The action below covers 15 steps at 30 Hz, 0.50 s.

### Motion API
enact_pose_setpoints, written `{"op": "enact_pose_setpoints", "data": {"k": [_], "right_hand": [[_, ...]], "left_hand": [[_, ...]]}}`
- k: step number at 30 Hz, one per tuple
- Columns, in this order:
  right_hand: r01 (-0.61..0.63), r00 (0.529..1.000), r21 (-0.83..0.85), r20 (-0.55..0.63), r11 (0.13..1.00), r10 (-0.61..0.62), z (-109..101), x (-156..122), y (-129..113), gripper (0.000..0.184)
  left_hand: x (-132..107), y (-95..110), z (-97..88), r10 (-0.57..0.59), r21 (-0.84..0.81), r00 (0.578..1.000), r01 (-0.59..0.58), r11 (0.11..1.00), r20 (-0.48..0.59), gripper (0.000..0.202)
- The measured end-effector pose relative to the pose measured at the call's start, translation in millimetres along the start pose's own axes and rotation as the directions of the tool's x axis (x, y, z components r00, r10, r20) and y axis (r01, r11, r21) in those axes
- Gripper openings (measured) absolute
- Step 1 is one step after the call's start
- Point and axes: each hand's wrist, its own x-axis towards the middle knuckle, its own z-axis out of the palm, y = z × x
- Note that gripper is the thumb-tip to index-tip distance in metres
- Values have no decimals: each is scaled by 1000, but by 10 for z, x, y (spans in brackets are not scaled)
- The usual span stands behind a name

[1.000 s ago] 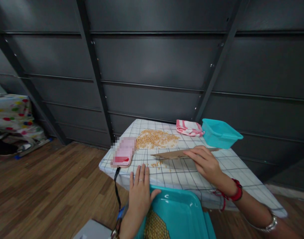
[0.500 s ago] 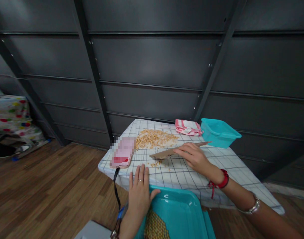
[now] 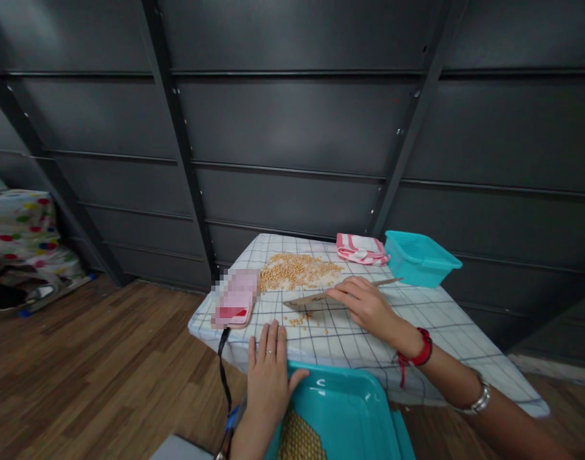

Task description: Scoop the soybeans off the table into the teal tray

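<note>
My right hand (image 3: 364, 303) grips a flat strip of brown cardboard (image 3: 316, 296) standing on edge on the checked tablecloth (image 3: 417, 319), just in front of a heap of yellow grains (image 3: 296, 270). A few loose grains (image 3: 299, 319) lie on the near side of the strip. My left hand (image 3: 269, 374) rests on the near table edge with fingers stretched out and the thumb over the rim of a teal tray (image 3: 350, 409). That tray holds more yellow grains (image 3: 299, 441).
A pink case with a dark strap (image 3: 234, 299) lies at the table's left corner. A pink striped cloth (image 3: 362, 249) and a small teal tub (image 3: 419, 259) sit at the far right. A dark metal wall stands behind, wooden floor to the left.
My right hand has slid the cardboard strip to the left across the cloth. The left hand and the tray have stayed in place.
</note>
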Motion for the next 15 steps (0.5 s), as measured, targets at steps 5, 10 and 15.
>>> {"op": "enact_pose_setpoints", "data": {"k": [5, 10, 15], "right_hand": [[-32, 998, -31, -59, 999, 30, 94, 61, 70, 40], [-42, 993, 28, -109, 999, 45, -25, 74, 43, 37], [19, 1000, 76, -9, 997, -18, -19, 34, -102, 34]], "left_hand": [[-7, 3, 21, 2, 33, 1000, -1, 999, -14, 79], [-11, 4, 16, -14, -10, 998, 15, 1000, 58, 78], [14, 0, -20, 6, -22, 1000, -6, 1000, 17, 79]]}}
